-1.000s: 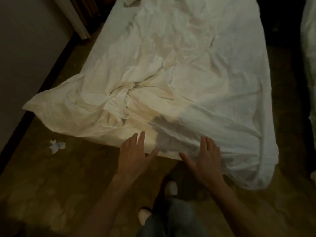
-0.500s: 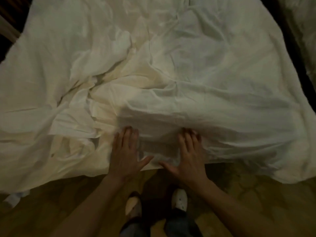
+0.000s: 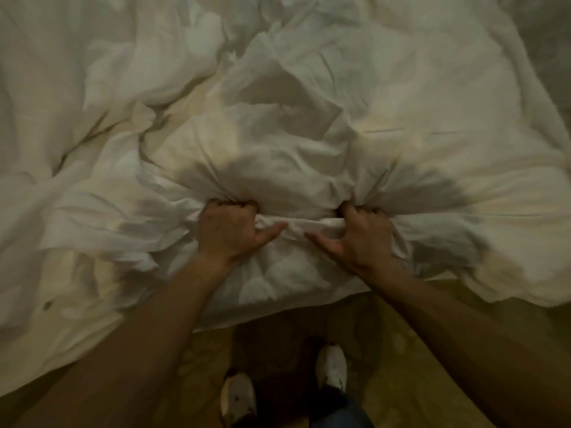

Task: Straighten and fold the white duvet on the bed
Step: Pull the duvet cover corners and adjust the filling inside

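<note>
- Nearest me, the person's two shoes (image 3: pixel 332 366) stand on the patterned floor (image 3: pixel 401 350), toes pointing at the bed. That square stance looks right for a straight pull; I'd keep the feet planted and let the arms do the work.
- Just beyond the shoes, the duvet (image 3: pixel 432 97) spills over the near edge of the bed and hangs toward the floor. Its hem is bunched and uneven, so the straightening seems barely begun.
- The left hand (image 3: pixel 230 230) has its fingers curled deep into a fistful of the white cloth, thumb stretched out toward the middle.
- The right hand (image 3: pixel 358 236) is clamped on its own fistful in the same way, thumb pointing back at the other. A taut ridge of fabric runs between the two fists.
- My judgement: the fists sit rather close together. Sliding them apart along the edge before lifting would spread the pull and flatten more cloth at once.
- A firm lift and shake, rather than a drag, would likely loosen the creases radiating from each fist.
- Further up the bed, the duvet is heaped in soft folds and deep wrinkles, worst on the left. Those want tension from the near edge, evenly on both sides, or the cover may skew.
- The far end is out of view, so I can't say how it lies there.
</note>
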Motion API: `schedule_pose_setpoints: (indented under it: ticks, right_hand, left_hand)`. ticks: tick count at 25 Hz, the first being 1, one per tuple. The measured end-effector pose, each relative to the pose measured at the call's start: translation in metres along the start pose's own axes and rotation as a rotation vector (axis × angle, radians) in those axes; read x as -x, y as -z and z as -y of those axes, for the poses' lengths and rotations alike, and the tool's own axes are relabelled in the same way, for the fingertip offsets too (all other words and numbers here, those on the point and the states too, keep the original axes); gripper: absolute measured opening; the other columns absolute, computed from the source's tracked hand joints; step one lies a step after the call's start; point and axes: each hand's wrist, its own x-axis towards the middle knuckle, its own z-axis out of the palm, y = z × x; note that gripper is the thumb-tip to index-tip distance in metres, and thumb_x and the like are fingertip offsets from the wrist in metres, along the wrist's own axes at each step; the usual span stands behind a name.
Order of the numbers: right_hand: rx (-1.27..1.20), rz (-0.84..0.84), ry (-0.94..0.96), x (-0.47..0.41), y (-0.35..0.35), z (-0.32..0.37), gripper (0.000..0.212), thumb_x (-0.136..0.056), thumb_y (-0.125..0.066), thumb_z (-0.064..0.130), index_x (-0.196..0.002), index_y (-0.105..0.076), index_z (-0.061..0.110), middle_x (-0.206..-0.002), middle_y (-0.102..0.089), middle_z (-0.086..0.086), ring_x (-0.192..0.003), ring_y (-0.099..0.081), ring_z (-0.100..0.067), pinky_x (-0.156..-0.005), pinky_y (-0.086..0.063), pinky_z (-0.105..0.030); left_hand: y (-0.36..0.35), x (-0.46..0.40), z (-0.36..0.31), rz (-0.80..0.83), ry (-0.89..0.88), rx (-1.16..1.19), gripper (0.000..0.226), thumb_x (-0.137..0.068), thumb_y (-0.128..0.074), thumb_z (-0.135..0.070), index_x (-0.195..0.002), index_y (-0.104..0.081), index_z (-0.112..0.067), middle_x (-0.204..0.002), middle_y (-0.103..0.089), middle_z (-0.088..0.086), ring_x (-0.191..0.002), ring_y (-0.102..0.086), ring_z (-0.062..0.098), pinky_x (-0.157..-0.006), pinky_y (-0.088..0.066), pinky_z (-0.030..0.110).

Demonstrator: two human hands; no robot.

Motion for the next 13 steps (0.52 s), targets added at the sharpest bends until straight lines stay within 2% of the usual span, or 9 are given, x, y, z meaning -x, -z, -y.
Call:
schedule_pose_setpoints:
  ticks: [4,7,10,13]
  right_hand:
    - [-0.028,0.064,0.032,0.045,0.020,0.009,0.091,-0.071,-0.031,0.097,-0.085,-0.064,0.014,-0.062,-0.066,-0.006,-0.055,-0.065,-0.030,-0.051,-0.047,-0.033]
    - [-0.036,0.082,0.041,0.088,0.017,0.017,0.094,-0.071,-0.029,0.098,-0.086,-0.062,0.012,-0.067,-0.065,-0.006,-0.057,-0.064,-0.028,-0.052,-0.048,-0.033]
    - [-0.070,0.066,-0.011,0.100,0.015,0.023,0.088,-0.074,-0.038,0.094,-0.094,-0.059,0.011,-0.089,-0.061,-0.008,-0.080,-0.059,-0.030,-0.074,-0.047,-0.040]
    - [-0.195,-0.067,0.055,0.095,0.018,0.049,0.088,-0.079,-0.049,0.084,-0.112,-0.062,0.003,-0.111,-0.058,-0.013,-0.102,-0.055,-0.033,-0.092,-0.045,-0.044]
  left_hand:
    - [0.016,0.065,-0.002,0.036,-0.063,0.105,0.078,-0.084,-0.024,-0.084,-0.062,-0.060,-0.018,-0.055,-0.063,0.008,-0.049,-0.062,0.030,-0.046,-0.042,0.029]
    - [0.017,0.126,-0.008,0.031,-0.108,0.172,0.076,-0.086,-0.027,-0.083,-0.064,-0.059,-0.018,-0.056,-0.060,0.005,-0.048,-0.060,0.028,-0.044,-0.043,0.032]
    - [0.015,0.126,-0.001,-0.036,-0.132,0.132,0.073,-0.088,-0.031,-0.079,-0.077,-0.061,-0.013,-0.072,-0.060,0.008,-0.065,-0.061,0.031,-0.058,-0.045,0.037]
    - [0.027,0.108,0.036,-0.145,-0.145,0.044,0.075,-0.085,-0.042,-0.071,-0.111,-0.065,-0.005,-0.113,-0.061,0.019,-0.104,-0.057,0.038,-0.091,-0.041,0.049]
